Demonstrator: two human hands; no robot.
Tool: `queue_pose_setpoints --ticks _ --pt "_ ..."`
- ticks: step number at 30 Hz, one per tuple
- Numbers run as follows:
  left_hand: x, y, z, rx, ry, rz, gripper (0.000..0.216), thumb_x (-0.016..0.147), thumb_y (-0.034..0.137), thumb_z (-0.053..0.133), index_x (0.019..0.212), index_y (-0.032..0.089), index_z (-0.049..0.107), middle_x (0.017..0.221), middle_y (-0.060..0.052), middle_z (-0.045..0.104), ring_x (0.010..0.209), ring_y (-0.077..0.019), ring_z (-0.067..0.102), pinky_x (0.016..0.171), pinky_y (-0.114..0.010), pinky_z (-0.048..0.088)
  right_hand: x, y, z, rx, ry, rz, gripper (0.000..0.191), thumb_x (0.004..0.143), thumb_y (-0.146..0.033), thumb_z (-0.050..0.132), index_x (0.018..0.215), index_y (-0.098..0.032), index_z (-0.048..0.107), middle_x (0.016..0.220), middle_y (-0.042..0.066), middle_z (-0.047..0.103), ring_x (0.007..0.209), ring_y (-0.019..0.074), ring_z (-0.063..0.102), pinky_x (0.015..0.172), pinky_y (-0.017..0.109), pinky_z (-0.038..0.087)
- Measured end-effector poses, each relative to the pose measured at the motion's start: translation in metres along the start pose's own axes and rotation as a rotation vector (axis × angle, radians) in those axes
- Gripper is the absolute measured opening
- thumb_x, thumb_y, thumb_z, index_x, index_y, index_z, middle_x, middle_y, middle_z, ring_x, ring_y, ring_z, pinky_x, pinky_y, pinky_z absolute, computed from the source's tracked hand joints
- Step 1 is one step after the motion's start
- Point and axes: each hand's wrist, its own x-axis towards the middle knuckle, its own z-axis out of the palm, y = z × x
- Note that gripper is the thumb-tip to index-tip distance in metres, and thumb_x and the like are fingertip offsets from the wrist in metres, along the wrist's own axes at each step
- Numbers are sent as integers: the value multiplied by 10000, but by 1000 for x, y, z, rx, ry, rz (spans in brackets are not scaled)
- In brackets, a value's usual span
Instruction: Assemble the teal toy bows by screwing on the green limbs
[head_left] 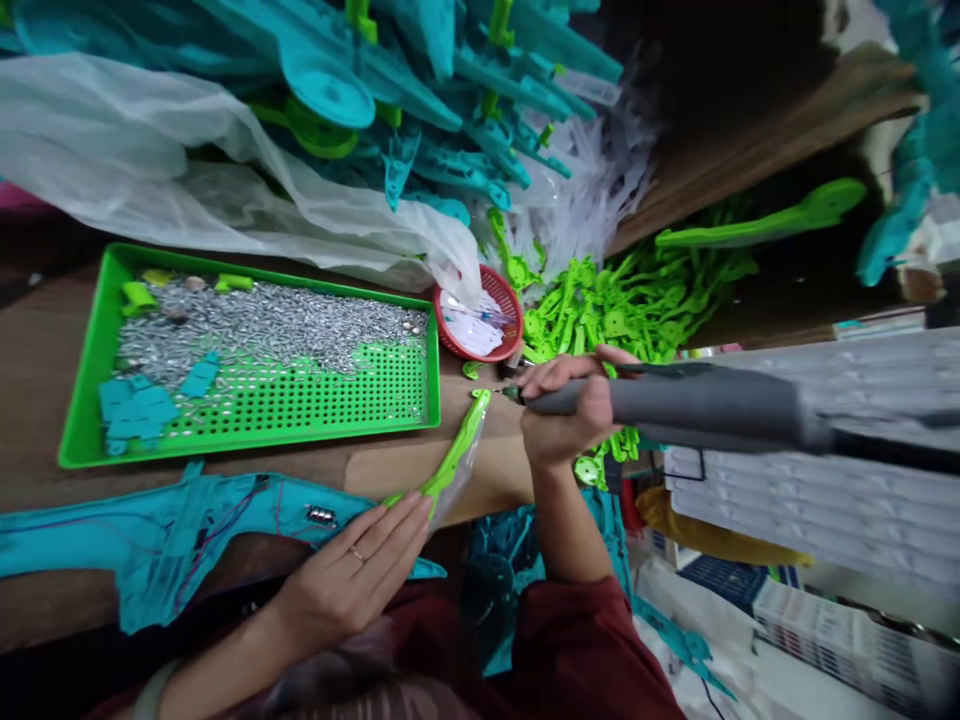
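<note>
My right hand (562, 410) is wrapped round a grey electric screwdriver (697, 405), held level with its cord trailing off to the right. The bit points left, close to the upper end of a narrow bright green plastic piece (456, 455); whether it touches is too small to tell. A clear part runs along that piece's side. My left hand (360, 565), with a ring on one finger, holds the lower end of the green piece, its fingers pressed together over it. Partly under this hand lies a teal plastic shell (202, 530) with thin wires and small metal springs in it.
A green perforated tray (262, 448) holds many screws plus teal and green bits. Beside it stands a red basket (480, 353) with white strips. Green plastic parts (600, 310) lie heaped behind my right hand. Teal parts (330, 90) are piled at the back behind plastic sheeting (187, 170).
</note>
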Motion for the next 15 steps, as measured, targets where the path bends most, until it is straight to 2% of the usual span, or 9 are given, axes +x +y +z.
queue_pose_setpoints --ticks 3,7,13,15 --pt "-3 0 2 -9 -1 2 414 1002 63 343 1275 30 652 1417 -197 604 1350 -316 555 1227 -473 325 -6 18 -20 -33 71 73 169 928 -386 480 1068 -292 462 580 -107 422 398 94 434 434 243 441" --pt "-4 -1 1 1 -31 5 405 1004 64 353 1288 37 641 1429 -197 594 1370 -318 534 1215 -471 345 -15 35 -22 18 99 177 211 884 -372 535 1053 -270 459 575 -100 462 416 109 471 459 258 467" --pt "-5 0 0 10 -56 12 396 1007 76 364 1294 58 638 1426 -181 602 1383 -309 522 1215 -468 349 -17 48 -24 137 -8 219 125 873 -303 561 978 -269 503 568 -97 494 421 102 492 453 230 460" --pt "-5 -1 0 4 -38 7 393 1005 77 368 1289 60 639 1417 -180 611 1383 -309 523 1204 -469 365 -13 51 -30 201 -107 219 173 861 -313 600 1007 -274 515 561 -102 506 404 104 484 434 233 449"
